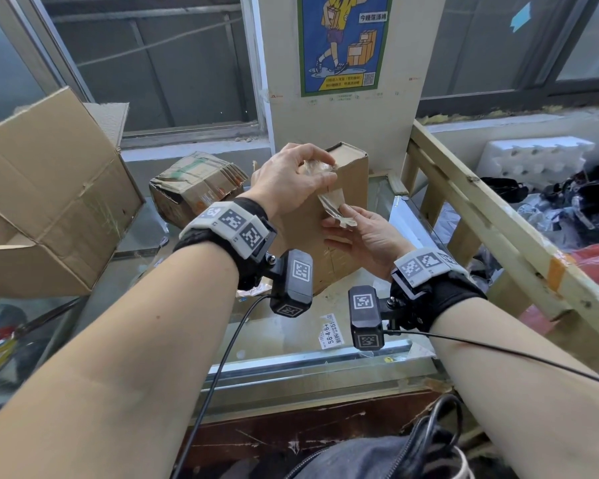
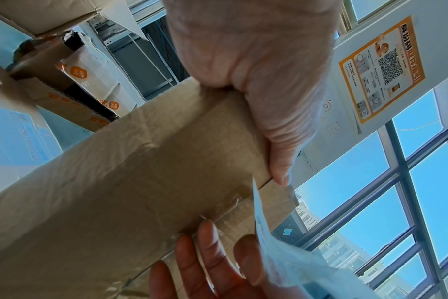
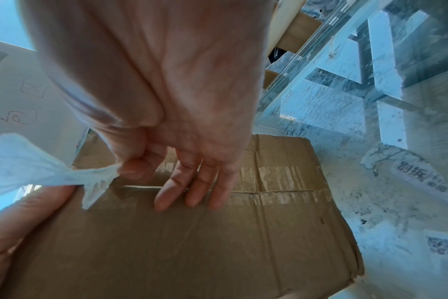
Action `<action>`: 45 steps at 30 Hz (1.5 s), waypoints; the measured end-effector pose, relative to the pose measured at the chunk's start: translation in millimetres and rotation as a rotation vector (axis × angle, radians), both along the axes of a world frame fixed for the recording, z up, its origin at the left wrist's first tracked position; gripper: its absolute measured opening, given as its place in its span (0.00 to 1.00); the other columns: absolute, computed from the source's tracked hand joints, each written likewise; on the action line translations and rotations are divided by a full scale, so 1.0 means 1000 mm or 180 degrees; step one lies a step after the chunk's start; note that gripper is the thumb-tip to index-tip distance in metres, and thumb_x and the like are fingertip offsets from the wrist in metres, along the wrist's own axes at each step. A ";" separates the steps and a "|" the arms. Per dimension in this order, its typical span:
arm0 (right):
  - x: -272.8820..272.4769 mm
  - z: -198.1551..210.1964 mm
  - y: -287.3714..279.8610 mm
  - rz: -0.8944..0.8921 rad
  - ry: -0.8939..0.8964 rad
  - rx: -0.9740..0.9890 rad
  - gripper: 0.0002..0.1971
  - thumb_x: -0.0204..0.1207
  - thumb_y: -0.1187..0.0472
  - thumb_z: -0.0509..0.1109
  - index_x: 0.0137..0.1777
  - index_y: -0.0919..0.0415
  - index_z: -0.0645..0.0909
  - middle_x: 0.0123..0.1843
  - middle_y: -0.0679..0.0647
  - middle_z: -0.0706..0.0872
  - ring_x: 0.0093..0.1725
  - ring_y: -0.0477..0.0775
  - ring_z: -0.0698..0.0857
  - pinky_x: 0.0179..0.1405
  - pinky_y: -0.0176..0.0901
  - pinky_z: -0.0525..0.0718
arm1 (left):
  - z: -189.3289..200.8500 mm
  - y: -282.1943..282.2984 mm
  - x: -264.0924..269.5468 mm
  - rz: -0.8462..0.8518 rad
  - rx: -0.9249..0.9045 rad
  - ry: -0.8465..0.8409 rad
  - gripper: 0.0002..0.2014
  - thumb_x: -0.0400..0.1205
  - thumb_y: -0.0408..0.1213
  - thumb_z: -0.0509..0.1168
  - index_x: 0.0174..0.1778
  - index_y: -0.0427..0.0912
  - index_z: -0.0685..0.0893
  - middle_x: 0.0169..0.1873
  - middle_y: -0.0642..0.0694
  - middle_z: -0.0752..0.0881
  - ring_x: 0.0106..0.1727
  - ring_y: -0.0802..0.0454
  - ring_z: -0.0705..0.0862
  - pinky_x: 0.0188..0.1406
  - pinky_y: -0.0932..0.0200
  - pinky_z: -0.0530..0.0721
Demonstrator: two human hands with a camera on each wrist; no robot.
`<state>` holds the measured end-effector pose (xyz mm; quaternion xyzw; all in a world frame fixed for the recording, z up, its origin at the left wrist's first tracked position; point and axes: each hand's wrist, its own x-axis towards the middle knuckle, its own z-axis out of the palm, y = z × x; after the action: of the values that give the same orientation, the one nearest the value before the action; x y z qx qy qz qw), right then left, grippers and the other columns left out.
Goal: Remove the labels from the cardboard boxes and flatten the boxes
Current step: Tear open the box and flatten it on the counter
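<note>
While the cardboard box (image 1: 339, 216) stands tilted on the glass table (image 1: 291, 344), both forearms reach forward over it. Left hand (image 1: 291, 178) arches over the box's upper edge, grip curled, pinching crumpled clear tape (image 1: 320, 167). Right hand (image 1: 367, 236) lies against the front face, thumb and forefinger clamped on the tape's lower end (image 3: 97, 178), other fingers (image 3: 189, 188) straight on cardboard.

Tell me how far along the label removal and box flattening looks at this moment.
Done: one torn-off label lies on the glass table.

In hand: the left hand steadies the upright box while the right hand pinches a strip of clear tape peeling off it.

Left: more tape crosses its seam, and it, the large open box and the crushed box remain unflattened.
</note>
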<state>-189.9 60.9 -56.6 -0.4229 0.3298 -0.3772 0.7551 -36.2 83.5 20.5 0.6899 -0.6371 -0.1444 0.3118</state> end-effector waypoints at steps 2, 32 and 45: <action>-0.001 -0.001 0.000 -0.0009 0.0006 0.0016 0.07 0.84 0.58 0.61 0.50 0.59 0.78 0.35 0.53 0.88 0.45 0.54 0.83 0.66 0.57 0.77 | 0.000 0.000 -0.001 -0.0009 -0.0001 -0.0007 0.07 0.78 0.60 0.68 0.51 0.71 0.82 0.56 0.62 0.76 0.62 0.53 0.78 0.67 0.45 0.75; -0.012 -0.025 0.000 0.0006 0.0139 0.0039 0.07 0.83 0.57 0.62 0.49 0.58 0.79 0.37 0.54 0.86 0.43 0.54 0.81 0.55 0.52 0.80 | -0.001 -0.003 -0.003 0.0034 -0.0022 -0.0099 0.10 0.77 0.60 0.68 0.53 0.69 0.83 0.63 0.62 0.79 0.64 0.53 0.78 0.69 0.45 0.71; -0.017 -0.032 0.003 0.0067 0.0140 0.0092 0.08 0.83 0.57 0.61 0.46 0.57 0.79 0.36 0.52 0.87 0.43 0.54 0.80 0.53 0.49 0.80 | -0.002 -0.001 -0.002 0.0012 -0.0031 -0.0076 0.12 0.77 0.60 0.68 0.56 0.68 0.83 0.64 0.59 0.79 0.66 0.53 0.78 0.69 0.44 0.74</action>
<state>-207.1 64.3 -88.3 -0.4236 0.3473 -0.3549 0.7576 -38.1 82.1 18.7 0.6912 -0.6403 -0.1325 0.3078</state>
